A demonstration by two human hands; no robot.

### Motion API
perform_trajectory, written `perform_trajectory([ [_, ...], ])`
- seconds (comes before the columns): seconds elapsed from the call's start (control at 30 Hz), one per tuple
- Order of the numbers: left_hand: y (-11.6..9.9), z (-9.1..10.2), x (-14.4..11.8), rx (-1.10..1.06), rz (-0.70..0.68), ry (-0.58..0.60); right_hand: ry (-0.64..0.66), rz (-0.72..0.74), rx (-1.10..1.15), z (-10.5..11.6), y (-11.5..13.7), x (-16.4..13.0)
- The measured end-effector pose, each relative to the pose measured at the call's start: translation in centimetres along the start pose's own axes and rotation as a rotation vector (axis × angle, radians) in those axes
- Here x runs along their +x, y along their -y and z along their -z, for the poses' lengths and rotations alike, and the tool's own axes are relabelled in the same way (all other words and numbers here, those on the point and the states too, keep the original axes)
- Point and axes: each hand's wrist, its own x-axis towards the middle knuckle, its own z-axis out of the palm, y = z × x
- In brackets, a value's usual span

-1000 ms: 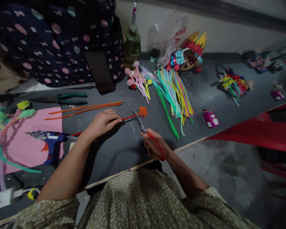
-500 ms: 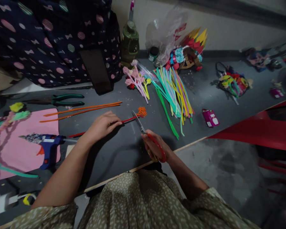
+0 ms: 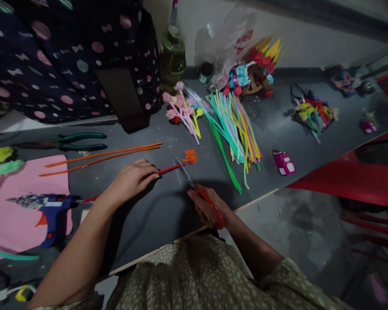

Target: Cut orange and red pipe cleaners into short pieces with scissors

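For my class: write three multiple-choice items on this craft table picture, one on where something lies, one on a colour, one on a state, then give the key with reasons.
1. Where does the blue hot glue gun lie?
A. on the pink sheet of paper
B. beside the green bottle
C. under the plastic bag

2. What colour are the handles of the scissors in the right hand?
A. green
B. red
C. yellow

3. What is the left hand doing?
A. lifting pliers
B. resting empty
C. pressing a red pipe cleaner to the dark grey tabletop

Key: 1 A, the gun's body overlaps the pink sheet's edge. 2 B, a red loop shows around the fingers. 3 C, the stem runs out from under the fingertips toward the scissor blades.
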Motion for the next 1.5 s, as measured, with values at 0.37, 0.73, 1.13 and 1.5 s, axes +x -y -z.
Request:
perform_trajectory([
  [0.37, 0.0, 0.1, 0.0, -0.032, 0.022, 0.027, 0.026, -0.100, 0.001, -0.3, -0.6, 0.5],
  [0.73, 0.1, -0.1, -0.2, -0.030, 0.038, 0.015, -0.008, -0.021, 0.009, -0.8, -1.6, 0.7],
  [1.13, -0.2, 0.0, -0.6, -0.134, 0.069, 0.002, -0.039, -0.014, -0.053, -1.5, -1.0, 0.7],
  [1.5, -0.1, 0.0, -0.8, -0.224, 0.071, 0.044, -0.005, -0.030, -0.068, -1.4, -1.2, 1.0],
])
